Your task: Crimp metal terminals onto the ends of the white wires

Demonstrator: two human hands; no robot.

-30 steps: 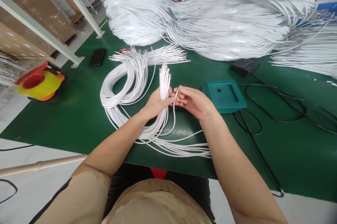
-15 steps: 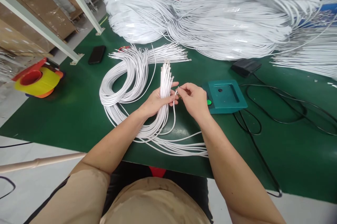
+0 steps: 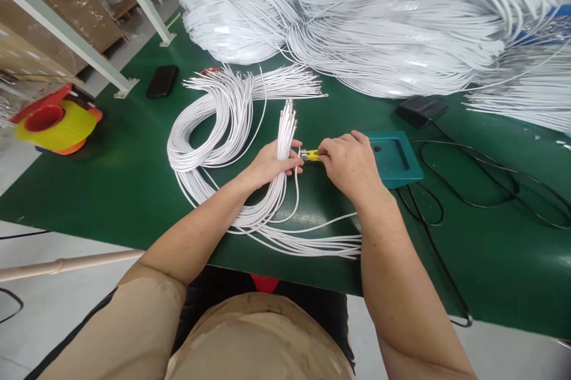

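My left hand point(image 3: 269, 163) is closed around a bundle of white cables point(image 3: 284, 133), whose tipped ends point up and away from me. One single white cable point(image 3: 297, 187) stands apart from the bundle, its end at my left fingertips. My right hand point(image 3: 350, 163) grips a small yellow tool point(image 3: 313, 155) with a metal tip. That tip meets the single cable's end or lies right beside it; I cannot tell which. What kind of tool it is stays unclear, as my fingers cover most of it. Below, the bundle curves over the green table point(image 3: 134, 201).
Coiled white cables point(image 3: 191, 148) lie left of my hands, and big cable bundles point(image 3: 392, 41) fill the back. A teal box point(image 3: 401, 175) sits behind my right hand, near a black adapter point(image 3: 422, 111) and its cord. A phone point(image 3: 162, 81) and a tape dispenser point(image 3: 57, 121) are leftward.
My right hand has drawn back to the right from the single cable's end, and the yellow tool now shows in its grip. My left hand keeps holding the bundle.
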